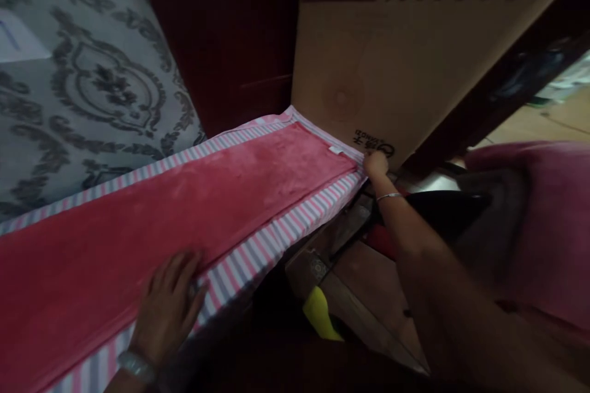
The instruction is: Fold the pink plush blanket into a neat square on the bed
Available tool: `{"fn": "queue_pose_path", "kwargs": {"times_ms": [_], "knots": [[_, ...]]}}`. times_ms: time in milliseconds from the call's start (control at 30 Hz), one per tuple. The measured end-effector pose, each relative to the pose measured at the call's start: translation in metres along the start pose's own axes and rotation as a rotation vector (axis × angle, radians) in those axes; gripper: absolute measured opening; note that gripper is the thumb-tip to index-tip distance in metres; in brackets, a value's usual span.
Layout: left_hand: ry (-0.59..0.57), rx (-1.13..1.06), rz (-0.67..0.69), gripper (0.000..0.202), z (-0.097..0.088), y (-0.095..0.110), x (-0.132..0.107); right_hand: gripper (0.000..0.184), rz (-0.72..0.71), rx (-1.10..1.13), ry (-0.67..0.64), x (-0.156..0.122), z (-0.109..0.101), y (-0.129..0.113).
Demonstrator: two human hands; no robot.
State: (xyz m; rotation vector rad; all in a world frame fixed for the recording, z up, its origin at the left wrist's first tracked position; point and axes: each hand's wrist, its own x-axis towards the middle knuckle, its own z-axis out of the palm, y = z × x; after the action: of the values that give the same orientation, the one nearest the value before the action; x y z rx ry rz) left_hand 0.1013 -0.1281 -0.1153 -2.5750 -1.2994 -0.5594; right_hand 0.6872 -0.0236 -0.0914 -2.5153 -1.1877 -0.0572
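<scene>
A long red-pink plush blanket (221,190) lies over a sheet with pink, white and grey stripes (258,258), whose border shows along both long sides. My left hand (166,304) rests palm down at the blanket's near edge, fingers spread, a pale bangle at its wrist. At the far right corner my right hand (377,164) is closed on the striped sheet; its fingertips are hidden. It wears a thin bracelet (389,196). A small white tag (336,150) sits close to the blanket's far end.
A large cardboard box panel (369,61) stands upright behind the far end. Patterned wallpaper (110,80) borders the left. Below right are a tiled floor (369,276), a yellow object (319,313) and a pink cover (553,215).
</scene>
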Motion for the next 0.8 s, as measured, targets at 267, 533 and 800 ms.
{"fn": "queue_pose_path", "kwargs": {"times_ms": [267, 533, 800], "knots": [[-0.147, 0.047, -0.074, 0.066, 0.017, 0.003, -0.009, 0.054, -0.137, 0.017, -0.059, -0.017, 0.043, 0.036], [-0.199, 0.062, -0.101, 0.064, 0.011, 0.008, -0.009, 0.051, -0.116, -0.111, -0.067, -0.004, 0.046, 0.037], [-0.214, 0.051, -0.111, 0.065, 0.01, 0.011, -0.009, 0.054, -0.169, 0.006, -0.013, -0.014, 0.056, 0.046]]}}
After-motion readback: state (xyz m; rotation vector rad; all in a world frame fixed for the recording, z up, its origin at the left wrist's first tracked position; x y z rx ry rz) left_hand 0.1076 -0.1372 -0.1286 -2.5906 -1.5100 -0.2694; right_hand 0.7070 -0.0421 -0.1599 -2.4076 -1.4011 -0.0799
